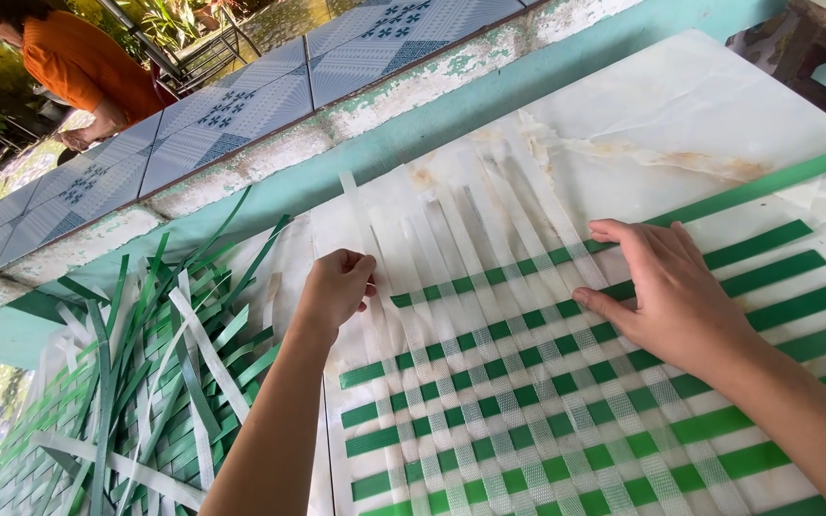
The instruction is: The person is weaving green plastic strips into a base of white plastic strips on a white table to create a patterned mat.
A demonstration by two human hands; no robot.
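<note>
Far left: a person in an orange top (88, 62) beyond the tiled ledge (241, 124), well apart from the work.

Near left: loose heap of green and white strips (145, 382) on the marble tabletop (700, 105), just beside the left forearm.

Left hand (335, 287): closed, fingers pinched on a translucent white strip (359, 229) at the left edge of the woven mat (547, 401). The strip's long axis runs far-to-near, its free end sticking out past the hand toward the ledge. Left hand is the nearer one to it; the right is well apart.

Right hand (666, 301): open, flat, palm down, pressing the weave where the green strips (776, 277) cross the white ones. Green strips run left-right and stick out past the mat on the right.

Nothing lies between the pinched strip and the mat edge; the neighbouring white strips just beside it are the only crowding.
</note>
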